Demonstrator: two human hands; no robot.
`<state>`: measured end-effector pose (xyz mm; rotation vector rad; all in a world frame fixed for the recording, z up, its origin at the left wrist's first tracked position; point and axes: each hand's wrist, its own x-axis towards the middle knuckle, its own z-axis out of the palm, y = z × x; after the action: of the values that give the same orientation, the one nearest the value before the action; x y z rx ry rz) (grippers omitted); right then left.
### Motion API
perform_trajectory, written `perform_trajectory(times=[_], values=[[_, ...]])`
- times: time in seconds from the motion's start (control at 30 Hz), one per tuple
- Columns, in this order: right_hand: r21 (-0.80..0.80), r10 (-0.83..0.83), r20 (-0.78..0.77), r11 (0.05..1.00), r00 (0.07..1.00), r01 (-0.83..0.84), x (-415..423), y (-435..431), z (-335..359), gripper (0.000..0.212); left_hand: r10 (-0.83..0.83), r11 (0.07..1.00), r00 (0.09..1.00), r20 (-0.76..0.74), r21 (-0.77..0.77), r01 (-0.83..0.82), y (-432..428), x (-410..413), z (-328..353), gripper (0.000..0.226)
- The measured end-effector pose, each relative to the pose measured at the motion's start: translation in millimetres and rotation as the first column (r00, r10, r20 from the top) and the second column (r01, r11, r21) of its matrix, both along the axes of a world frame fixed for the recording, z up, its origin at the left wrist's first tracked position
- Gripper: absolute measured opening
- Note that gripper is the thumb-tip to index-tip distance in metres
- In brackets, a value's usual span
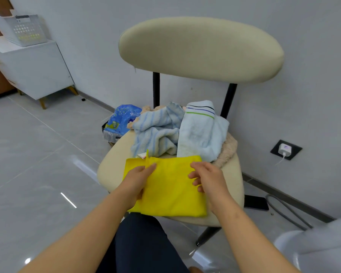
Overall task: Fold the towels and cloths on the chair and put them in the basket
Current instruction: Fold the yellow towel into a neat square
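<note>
A yellow cloth (169,188) lies flat on the front of the cream chair seat (112,164). My left hand (139,178) rests on its left part with straight fingers near a yellow hanging loop. My right hand (205,176) hovers over or touches the cloth's right part, fingers loosely bent. Behind it lie a crumpled blue-striped towel (156,133), a light blue towel with coloured stripes (201,133) and a beige fuzzy cloth (227,150). A white perforated basket (26,30) stands on a white cabinet at far left.
The white cabinet (34,69) stands against the wall at left. A blue plastic package (120,121) lies on the floor beside the chair. A black phone (256,202) and a grey cable lie on the floor at right, below a wall socket with a charger (285,149).
</note>
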<state>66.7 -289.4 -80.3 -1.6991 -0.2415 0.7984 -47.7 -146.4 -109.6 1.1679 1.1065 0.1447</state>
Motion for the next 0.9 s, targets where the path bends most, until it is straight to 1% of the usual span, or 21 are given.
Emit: perform_trajectory(times=[0.03,0.07,0.13,0.23,0.27,0.4,0.47,0.53,0.63,0.7,0.8,0.83,0.9], values=[[-0.033,-0.056,0.040,0.998,0.998,0.057,3,-4,-5,0.015,-0.028,0.994,0.999,-0.022,0.104,0.030,-1,0,-1,0.040],[-0.070,-0.091,0.085,0.993,0.992,0.097,5,-7,-10,0.016,-0.039,0.984,0.999,-0.022,0.171,0.042,-2,0,0,0.034],[-0.127,-0.113,0.150,0.983,0.982,0.133,9,-12,-18,0.017,-0.031,0.966,0.999,-0.018,0.255,0.035,1,-2,1,0.031],[-0.184,-0.067,0.170,0.978,0.983,0.098,11,-11,-29,0.007,0.009,0.943,0.999,-0.041,0.334,0.005,12,-12,2,0.029],[-0.199,-0.042,0.163,0.977,0.986,0.075,11,-9,-31,0.008,0.028,0.935,0.998,-0.055,0.353,-0.006,16,-17,0,0.028],[-0.208,0.066,0.110,0.977,0.992,-0.042,4,-1,-40,0.038,0.050,0.938,0.992,-0.117,0.347,-0.006,28,-36,-11,0.033],[-0.231,0.093,0.108,0.971,0.990,-0.067,1,2,-44,0.045,0.029,0.929,0.984,-0.175,0.369,0.038,31,-40,-16,0.036],[-0.272,0.119,0.122,0.959,0.985,-0.082,0,4,-48,0.041,0.015,0.885,0.967,-0.254,0.454,0.106,33,-39,-22,0.037],[-0.358,0.198,0.168,0.925,0.966,-0.127,0,8,-52,0.031,0.051,0.770,0.925,-0.377,0.605,0.204,34,-35,-24,0.032],[-0.405,0.245,0.210,0.903,0.946,-0.144,-1,9,-53,0.025,0.073,0.752,0.905,-0.419,0.620,0.226,35,-33,-25,0.032],[-0.357,0.236,0.277,0.925,0.931,-0.129,-4,9,-51,0.014,0.050,0.766,0.911,-0.409,0.601,0.227,32,-31,-22,0.028],[-0.319,0.224,0.299,0.940,0.928,-0.124,-5,7,-51,0.013,0.040,0.774,0.919,-0.393,0.593,0.220,31,-30,-22,0.026],[-0.204,0.172,0.315,0.973,0.933,-0.111,-7,1,-50,0.014,0.038,0.823,0.949,-0.312,0.549,0.148,29,-29,-21,0.023]])
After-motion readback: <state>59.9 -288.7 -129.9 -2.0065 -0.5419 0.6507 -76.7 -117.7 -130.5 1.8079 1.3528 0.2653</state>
